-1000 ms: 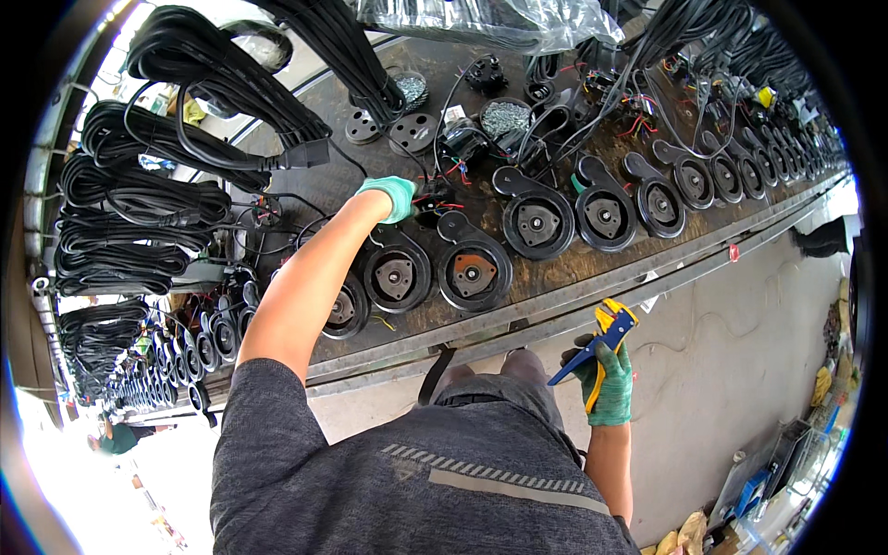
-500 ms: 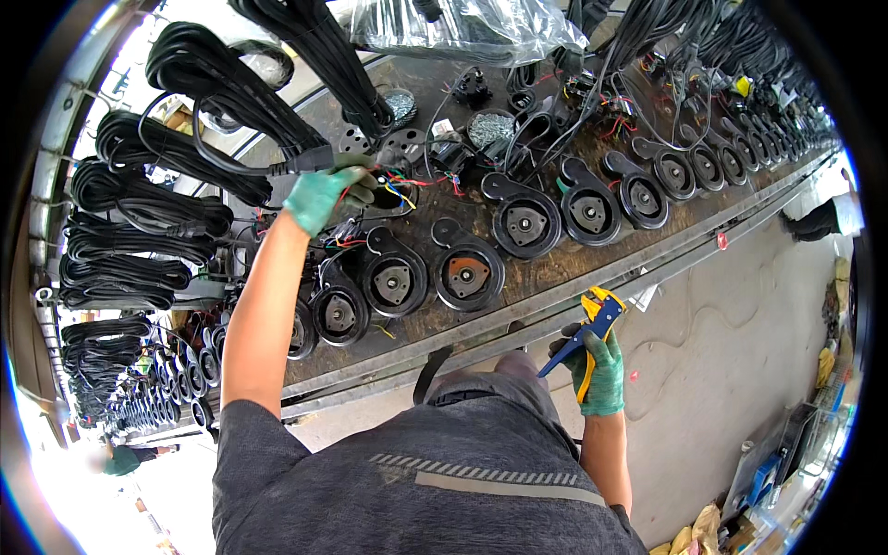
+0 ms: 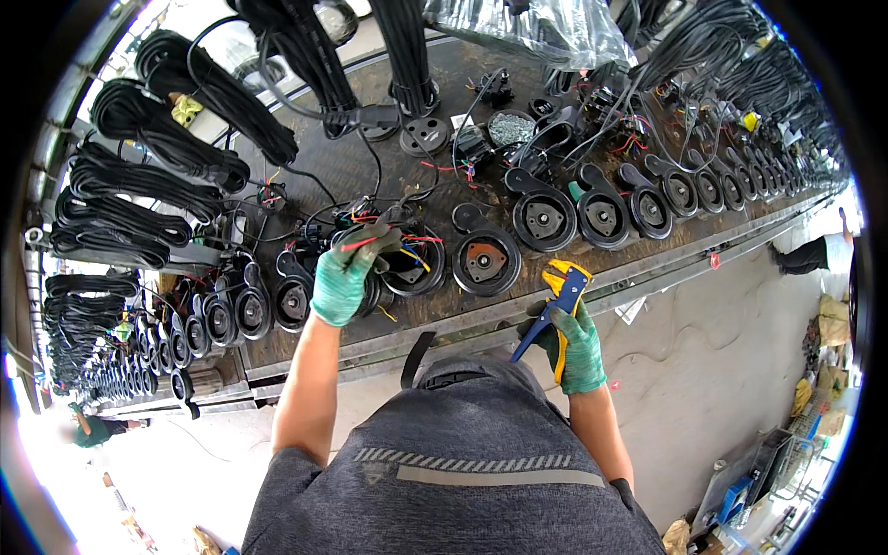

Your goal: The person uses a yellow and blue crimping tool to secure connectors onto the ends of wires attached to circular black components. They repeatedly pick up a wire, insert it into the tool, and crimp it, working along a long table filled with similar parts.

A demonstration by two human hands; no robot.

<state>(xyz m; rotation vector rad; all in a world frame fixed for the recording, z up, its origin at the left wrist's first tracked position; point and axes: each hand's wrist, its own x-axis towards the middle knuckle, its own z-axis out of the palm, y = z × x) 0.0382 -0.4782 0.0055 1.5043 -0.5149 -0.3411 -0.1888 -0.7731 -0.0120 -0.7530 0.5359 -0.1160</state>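
Observation:
My left hand (image 3: 342,277), in a green glove with dark fingers, is closed in a pinch on a thin red wire (image 3: 359,244). It is over the near edge of the bench, above a round black housing (image 3: 413,277) from which yellow, blue and red wires (image 3: 418,255) stick out. Just right of that sits another round black housing (image 3: 485,263) with an orange-brown centre plate. In front of the bench edge, my right hand (image 3: 581,351), gloved alike, grips a wire stripper (image 3: 560,310) with blue and yellow handles. The stripper's yellow jaws point up and away from me.
Black housings line the bench (image 3: 370,328) on both sides. Coiled black cables (image 3: 301,55) stand at the back and along the left. A dish of small metal screws (image 3: 511,129) and a clear plastic bag (image 3: 532,32) are behind. Another person (image 3: 814,254) is at far right.
My left hand has come toward me, from beside a cable end to over the near row of housings, now pinching the red wire. My right hand still grips the wire stripper. The view has shifted.

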